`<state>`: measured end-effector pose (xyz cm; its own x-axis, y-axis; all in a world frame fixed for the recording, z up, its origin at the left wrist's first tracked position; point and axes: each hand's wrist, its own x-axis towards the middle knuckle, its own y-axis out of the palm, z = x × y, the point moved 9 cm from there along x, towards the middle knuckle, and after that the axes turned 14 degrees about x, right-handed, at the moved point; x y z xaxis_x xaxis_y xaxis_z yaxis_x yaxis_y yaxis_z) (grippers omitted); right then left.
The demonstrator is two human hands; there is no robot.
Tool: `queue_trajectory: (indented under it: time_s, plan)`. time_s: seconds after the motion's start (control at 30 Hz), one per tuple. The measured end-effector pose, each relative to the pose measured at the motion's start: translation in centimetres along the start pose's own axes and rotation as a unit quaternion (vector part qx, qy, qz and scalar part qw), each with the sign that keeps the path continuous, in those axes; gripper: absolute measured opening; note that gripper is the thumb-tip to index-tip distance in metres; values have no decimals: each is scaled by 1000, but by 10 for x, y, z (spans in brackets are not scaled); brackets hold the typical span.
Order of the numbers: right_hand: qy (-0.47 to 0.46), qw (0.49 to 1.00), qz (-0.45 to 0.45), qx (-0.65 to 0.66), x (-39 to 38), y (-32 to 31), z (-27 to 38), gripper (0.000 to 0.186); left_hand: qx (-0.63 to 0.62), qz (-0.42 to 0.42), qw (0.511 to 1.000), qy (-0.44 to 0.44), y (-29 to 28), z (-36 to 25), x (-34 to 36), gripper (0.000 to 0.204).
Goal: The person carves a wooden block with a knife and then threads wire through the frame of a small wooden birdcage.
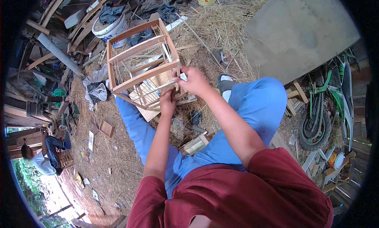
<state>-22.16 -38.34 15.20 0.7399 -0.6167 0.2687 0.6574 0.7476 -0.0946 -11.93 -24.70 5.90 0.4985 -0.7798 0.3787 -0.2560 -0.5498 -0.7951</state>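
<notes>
A wooden cage [144, 78] with a frame of brown strips and thin upright sticks rests in front of me, at my legs. My right hand [193, 81] is closed on its near right corner, thumb and fingers about the post. Lower down, my left hand [167, 104] has its fingers bent together at the thin sticks of the near side, closed on the cage. Its fingertips are partly hidden. A pale board [147, 115] lies under the cage, showing through the bars.
Straw and scraps cover the ground. A white bucket [108, 30] stands behind the cage, and a large grey panel [300, 30] lies at the far right. On the right is a green motorbike [321, 109]. Another person [46, 156] sits at the far left. A small wooden box [106, 128] lies nearby.
</notes>
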Motion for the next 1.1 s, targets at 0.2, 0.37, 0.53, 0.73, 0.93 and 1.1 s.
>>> queue_trajectory:
  time_s: [0.2, 0.37, 0.53, 0.73, 0.93, 1.1]
  plan:
    - [-1, 1000, -2, -7, 1, 5, 7, 25, -45, 9, 999, -24, 6, 17, -5, 35]
    - [-3, 1000, -4, 4, -1, 1, 4, 25, -27, 26, 999, -21, 8, 14, -4, 38]
    - [19, 1000, 6, 17, -2, 1, 2, 25, -49, 30, 998, -36, 7, 12, -5, 38]
    - [-3, 1000, -5, -11, 0, 1, -1, 26, -54, 37, 997, -32, 5, 9, -2, 38]
    - [-17, 1000, -18, 13, -1, -1, 6, 27, -59, 52, 997, -12, 5, 8, 0, 36]
    - [-27, 999, -22, 5, -1, -2, 6, 25, -59, 56, 996, -25, 7, 6, 1, 41]
